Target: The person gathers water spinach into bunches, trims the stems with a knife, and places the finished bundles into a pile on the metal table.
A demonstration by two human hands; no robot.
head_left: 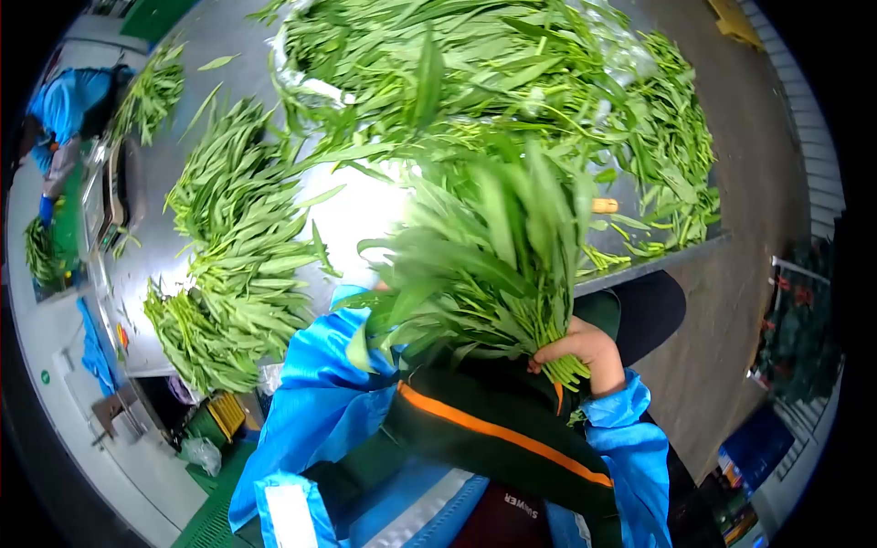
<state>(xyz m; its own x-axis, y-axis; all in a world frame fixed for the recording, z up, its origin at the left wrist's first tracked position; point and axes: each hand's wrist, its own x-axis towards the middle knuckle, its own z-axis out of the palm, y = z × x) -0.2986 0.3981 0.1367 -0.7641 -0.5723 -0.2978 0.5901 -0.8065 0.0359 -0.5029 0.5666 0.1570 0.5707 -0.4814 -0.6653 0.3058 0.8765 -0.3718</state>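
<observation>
My right hand [589, 352] is closed around the cut stems of a bunch of water spinach [498, 265], holding it upright in front of my apron at the table's near edge. The bunch's upper leaves are blurred by motion. My left hand [380, 286] is almost wholly covered by those leaves; only a sliver shows past the blue sleeve, and its fingers are hidden. Beyond the bunch lies a large heap of loose water spinach [438, 64] on clear plastic. To the left, several bunches [242, 247] rest in a row on the metal table [352, 205].
More greens [671, 146] lie along the table's right side. A short orange-brown, handle-like piece [604, 205] pokes out beside the held bunch. At the far left stand a weighing scale [114, 196] and a person in blue [73, 100]. Below the table's left corner sits a yellow crate [227, 413].
</observation>
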